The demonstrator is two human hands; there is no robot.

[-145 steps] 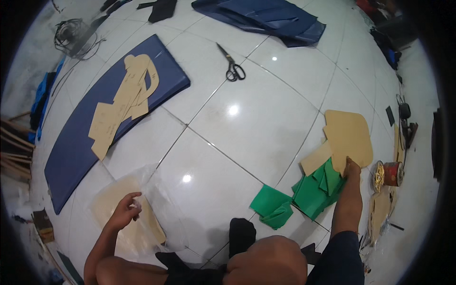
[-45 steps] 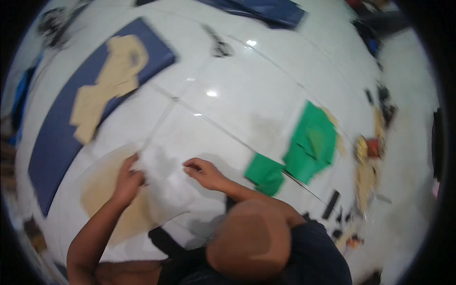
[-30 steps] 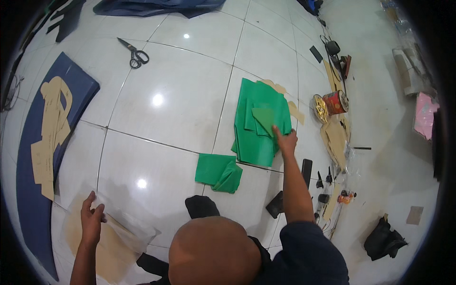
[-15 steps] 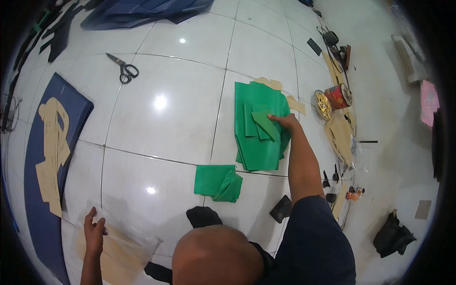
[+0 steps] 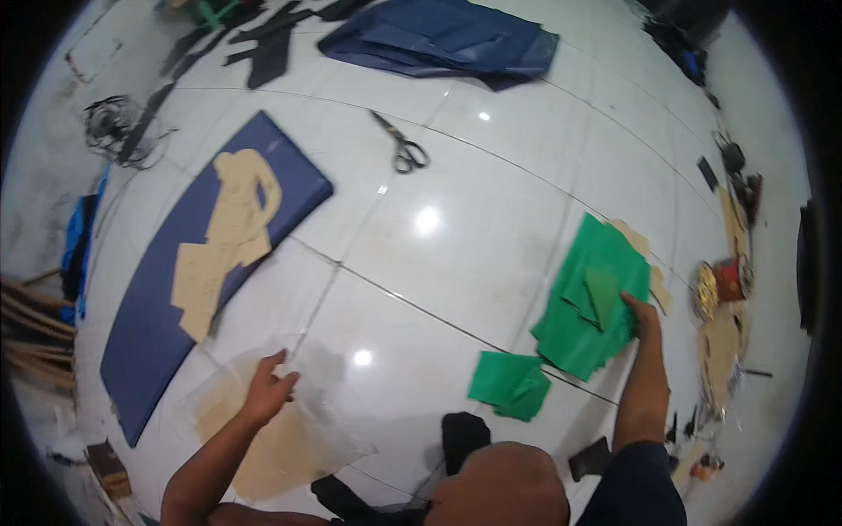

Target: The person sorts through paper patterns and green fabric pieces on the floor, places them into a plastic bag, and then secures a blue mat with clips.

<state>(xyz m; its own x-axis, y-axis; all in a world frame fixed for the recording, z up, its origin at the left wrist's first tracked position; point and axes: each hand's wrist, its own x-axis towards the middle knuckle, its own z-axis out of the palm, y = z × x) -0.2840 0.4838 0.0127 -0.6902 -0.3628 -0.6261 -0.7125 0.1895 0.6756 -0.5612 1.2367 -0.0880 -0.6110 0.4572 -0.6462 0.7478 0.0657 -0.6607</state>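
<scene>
My right hand [image 5: 645, 317] grips the right edge of a stack of green cut sheets [image 5: 574, 337], thumb on top and the other fingers hidden beneath. Smaller folded green pieces [image 5: 601, 294] lie on that stack. A separate folded green piece [image 5: 504, 383] rests on the tiles just left of it. My left hand [image 5: 270, 390] is open, fingers apart, over a clear plastic bag [image 5: 338, 438] with tan card pieces [image 5: 276, 460] in it. Whether the fingertips touch the bag I cannot tell.
A folded dark blue sheet [image 5: 158, 351] carries tan paper patterns [image 5: 219, 237] at left. Black-handled scissors [image 5: 403, 149] lie on the white tiles. More blue material [image 5: 438, 39] is at the far side. A red tin [image 5: 730, 279] and tan card pieces [image 5: 719, 351] line the right.
The view has swung left, so everything sits further right in it. My right hand has slid from the small green pieces toward the stack's edge. My left hand stays open over the bag.
</scene>
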